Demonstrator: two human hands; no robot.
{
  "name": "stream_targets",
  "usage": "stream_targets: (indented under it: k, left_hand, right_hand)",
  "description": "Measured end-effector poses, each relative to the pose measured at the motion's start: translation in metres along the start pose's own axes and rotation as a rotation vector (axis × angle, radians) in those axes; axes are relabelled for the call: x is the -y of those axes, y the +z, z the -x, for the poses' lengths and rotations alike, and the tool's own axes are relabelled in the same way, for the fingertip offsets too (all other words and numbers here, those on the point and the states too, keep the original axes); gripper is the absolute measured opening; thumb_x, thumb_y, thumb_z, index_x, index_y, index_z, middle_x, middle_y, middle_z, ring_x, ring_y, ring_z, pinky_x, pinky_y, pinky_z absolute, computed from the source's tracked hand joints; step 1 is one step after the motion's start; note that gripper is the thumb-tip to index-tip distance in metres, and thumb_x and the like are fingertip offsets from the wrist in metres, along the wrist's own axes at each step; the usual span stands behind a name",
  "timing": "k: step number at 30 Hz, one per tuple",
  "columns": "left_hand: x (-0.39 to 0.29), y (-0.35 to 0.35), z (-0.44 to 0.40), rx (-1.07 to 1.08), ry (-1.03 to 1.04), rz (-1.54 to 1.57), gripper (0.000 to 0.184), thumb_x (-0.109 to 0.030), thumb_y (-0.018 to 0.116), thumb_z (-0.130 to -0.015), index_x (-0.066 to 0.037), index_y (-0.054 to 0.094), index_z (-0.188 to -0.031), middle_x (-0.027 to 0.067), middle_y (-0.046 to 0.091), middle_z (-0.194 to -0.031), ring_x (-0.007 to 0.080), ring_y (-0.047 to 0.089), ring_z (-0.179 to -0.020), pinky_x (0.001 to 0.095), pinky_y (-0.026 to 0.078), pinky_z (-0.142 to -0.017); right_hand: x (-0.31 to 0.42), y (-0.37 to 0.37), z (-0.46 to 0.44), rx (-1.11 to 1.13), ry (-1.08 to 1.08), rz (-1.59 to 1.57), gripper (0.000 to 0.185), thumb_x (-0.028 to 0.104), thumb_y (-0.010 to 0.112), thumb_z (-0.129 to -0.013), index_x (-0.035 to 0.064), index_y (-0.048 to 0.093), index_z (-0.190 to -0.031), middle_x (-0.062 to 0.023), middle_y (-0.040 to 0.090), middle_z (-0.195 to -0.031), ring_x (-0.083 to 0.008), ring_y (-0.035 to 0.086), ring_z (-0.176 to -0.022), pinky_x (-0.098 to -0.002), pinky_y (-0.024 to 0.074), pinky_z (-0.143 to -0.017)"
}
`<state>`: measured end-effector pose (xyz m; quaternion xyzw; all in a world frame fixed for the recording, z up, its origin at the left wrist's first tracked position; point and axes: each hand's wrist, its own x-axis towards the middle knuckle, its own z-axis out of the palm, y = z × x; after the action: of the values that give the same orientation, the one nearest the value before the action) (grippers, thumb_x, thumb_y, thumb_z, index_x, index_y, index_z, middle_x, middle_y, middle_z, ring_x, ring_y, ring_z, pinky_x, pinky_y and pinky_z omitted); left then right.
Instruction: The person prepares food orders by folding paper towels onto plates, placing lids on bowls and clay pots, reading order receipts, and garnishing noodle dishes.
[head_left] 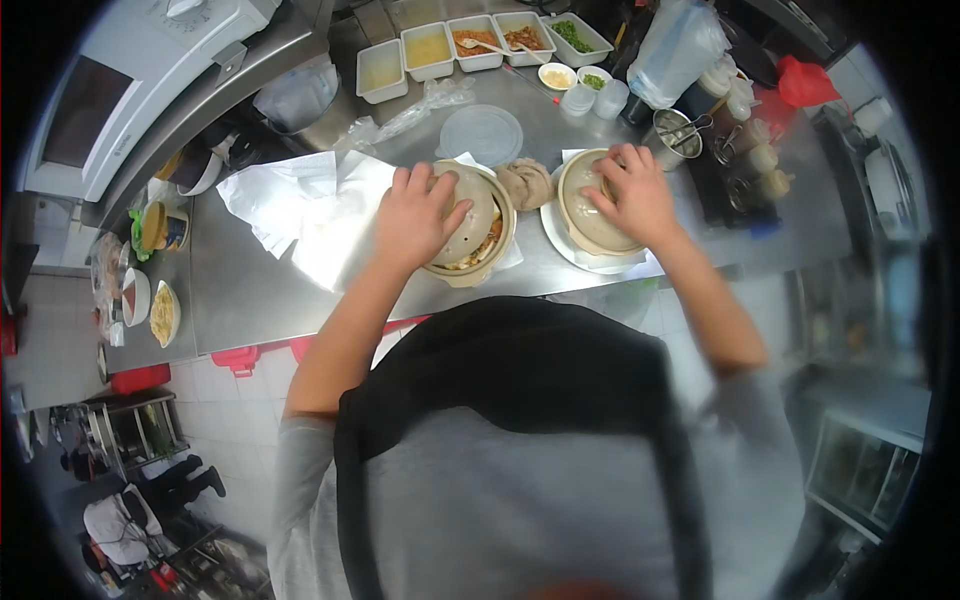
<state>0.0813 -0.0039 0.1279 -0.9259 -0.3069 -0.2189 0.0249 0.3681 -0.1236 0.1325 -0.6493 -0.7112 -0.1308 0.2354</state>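
Observation:
My left hand (pixel 415 215) is closed on a beige clay pot lid (pixel 472 228), its thumb and fingers curled over the top. That lid sits off-centre on the left clay pot (pixel 510 215), leaving a strip of food (pixel 488 248) showing at the near right. My right hand (pixel 638 198) grips the top of a second lid (pixel 583 205), which covers the right clay pot (pixel 600 244); any knob is hidden under the fingers. A white plate (pixel 553 232) lies beneath the right pot. Between the two pots is a crumpled brownish cloth (pixel 526 185).
White paper sheets (pixel 345 215) lie left of the pots. Behind are a clear plastic lid (pixel 481 135) and several ingredient tubs (pixel 428 52). A metal container with utensils (pixel 676 138) and sauce bottles (pixel 760 160) stand right. Bowls (pixel 165 313) line the left end.

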Motion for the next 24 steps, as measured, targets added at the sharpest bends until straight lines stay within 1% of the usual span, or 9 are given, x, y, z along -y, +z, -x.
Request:
stream_targets:
  k: [2, 5, 7, 10, 13, 16, 20, 23, 24]
  left_hand:
    - [-0.007, -0.001, -0.004, 0.018, -0.016, 0.038, 0.031, -0.030, 0.066, -0.076, -0.012, 0.059, -0.101, 0.0098, 0.051, -0.100, 0.0297, 0.050, -0.090, 0.0409, 0.045, -0.075]
    - [-0.013, 0.005, -0.002, 0.010, 0.006, -0.067, 0.035, -0.038, 0.066, -0.077, -0.014, 0.059, -0.102, 0.0083, 0.051, -0.098, 0.0278, 0.049, -0.089, 0.0386, 0.050, -0.069]
    - [-0.020, 0.005, 0.001, 0.021, -0.029, -0.053, 0.035, -0.038, 0.066, -0.076, -0.014, 0.060, -0.101, 0.0082, 0.051, -0.099, 0.0277, 0.050, -0.091, 0.0385, 0.050, -0.068]
    - [-0.026, 0.011, 0.004, -0.010, -0.068, -0.042, 0.034, -0.039, 0.066, -0.076, -0.015, 0.060, -0.100, 0.0082, 0.052, -0.100, 0.0278, 0.050, -0.092, 0.0392, 0.050, -0.069]
    - [-0.027, 0.013, 0.007, -0.022, -0.109, -0.049, 0.035, -0.039, 0.066, -0.076, -0.015, 0.061, -0.100, 0.0082, 0.053, -0.101, 0.0278, 0.051, -0.092, 0.0403, 0.048, -0.073]
    - [-0.027, 0.013, 0.005, -0.013, -0.130, -0.033, 0.036, -0.040, 0.066, -0.076, -0.015, 0.061, -0.101, 0.0081, 0.053, -0.102, 0.0278, 0.051, -0.093, 0.0411, 0.047, -0.077]
    - [-0.012, -0.003, 0.010, 0.055, -0.139, 0.203, 0.039, -0.039, 0.065, -0.077, -0.015, 0.059, -0.107, 0.0104, 0.053, -0.108, 0.0305, 0.050, -0.100, 0.0423, 0.044, -0.084]
    - [0.012, -0.020, 0.027, -0.177, -0.206, 0.167, 0.045, -0.036, 0.067, -0.076, -0.014, 0.055, -0.114, 0.0142, 0.051, -0.115, 0.0337, 0.047, -0.106, 0.0438, 0.040, -0.089]
    - [0.026, -0.023, 0.036, -0.249, -0.289, 0.122, 0.050, -0.029, 0.071, -0.073, -0.009, 0.052, -0.115, 0.0161, 0.049, -0.119, 0.0350, 0.044, -0.112, 0.0435, 0.036, -0.096]
  right_hand:
    - [0.010, -0.006, -0.015, -0.046, -0.094, 0.024, 0.028, 0.024, 0.072, -0.071, 0.0105, 0.062, -0.094, -0.0094, 0.053, -0.099, -0.0288, 0.052, -0.097, -0.0377, 0.0455, -0.077]
    - [0.023, 0.019, -0.042, 0.180, -0.105, -0.234, 0.031, 0.017, 0.073, -0.069, 0.0114, 0.062, -0.098, -0.0105, 0.053, -0.107, -0.0307, 0.054, -0.100, -0.0378, 0.0461, -0.081]
    - [0.027, 0.045, -0.064, 0.688, 0.039, -0.391, 0.036, 0.010, 0.071, -0.067, 0.0114, 0.061, -0.102, -0.0120, 0.053, -0.112, -0.0318, 0.054, -0.101, -0.0375, 0.0458, -0.084]
    - [0.021, 0.100, -0.072, 0.671, -0.152, -0.376, 0.029, 0.005, 0.068, -0.065, 0.0094, 0.065, -0.094, -0.0123, 0.061, -0.101, -0.0301, 0.059, -0.091, -0.0365, 0.0483, -0.078]
    - [0.017, 0.107, -0.091, 0.757, -0.180, -0.405, 0.018, 0.001, 0.066, -0.062, 0.0081, 0.067, -0.079, -0.0115, 0.065, -0.081, -0.0289, 0.063, -0.079, -0.0367, 0.0501, -0.070]
    - [-0.002, 0.109, -0.104, 0.590, -0.193, -0.317, 0.007, 0.006, 0.061, -0.067, 0.0090, 0.065, -0.070, -0.0132, 0.065, -0.071, -0.0304, 0.063, -0.071, -0.0399, 0.0497, -0.064]
    - [-0.007, 0.119, -0.104, 0.581, -0.150, -0.296, 0.008, 0.008, 0.062, -0.065, 0.0088, 0.064, -0.073, -0.0153, 0.063, -0.075, -0.0329, 0.062, -0.073, -0.0406, 0.0487, -0.065]
    - [0.003, 0.106, -0.102, 0.707, -0.259, -0.295, 0.011, 0.008, 0.063, -0.065, 0.0082, 0.063, -0.076, -0.0158, 0.062, -0.080, -0.0342, 0.060, -0.080, -0.0409, 0.0477, -0.071]
    - [0.002, 0.095, -0.104, 0.761, -0.313, -0.330, 0.012, 0.008, 0.064, -0.066, 0.0078, 0.062, -0.078, -0.0158, 0.061, -0.082, -0.0346, 0.059, -0.083, -0.0409, 0.0472, -0.074]
